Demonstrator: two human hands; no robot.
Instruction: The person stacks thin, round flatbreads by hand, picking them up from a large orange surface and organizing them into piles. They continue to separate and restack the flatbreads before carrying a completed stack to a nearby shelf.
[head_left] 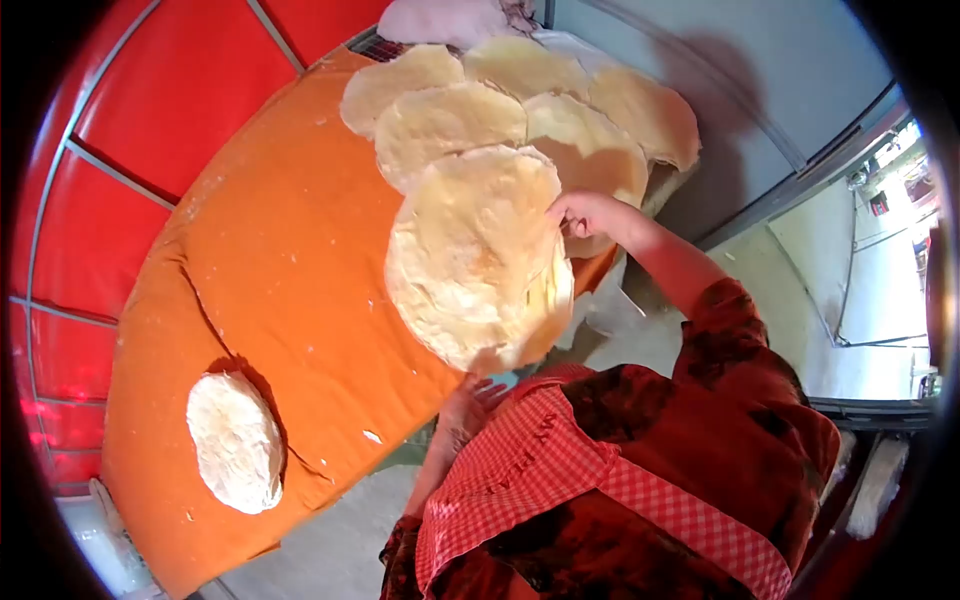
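A large, thin, round flatbread (475, 240) lies over the near end of a group of overlapping flatbreads. My right hand (585, 214) is closed in a pinch at its upper right edge. At the lower edge, my left hand (465, 405) touches the same flatbread; the bread partly covers its grip, and some fingers show below the rim. Several more pale flatbreads (450, 125) are spread behind, overlapping one another. Further left, a separate oval stack of flatbreads (235, 442) rests on the orange cloth.
An orange cloth (270, 250) with crumbs and a long crease covers the curved work surface. Red panels with a metal frame (120, 175) border the left side. A grey wall panel (690, 90) stands at the back right, and a pinkish bundle (440, 20) sits at the far end.
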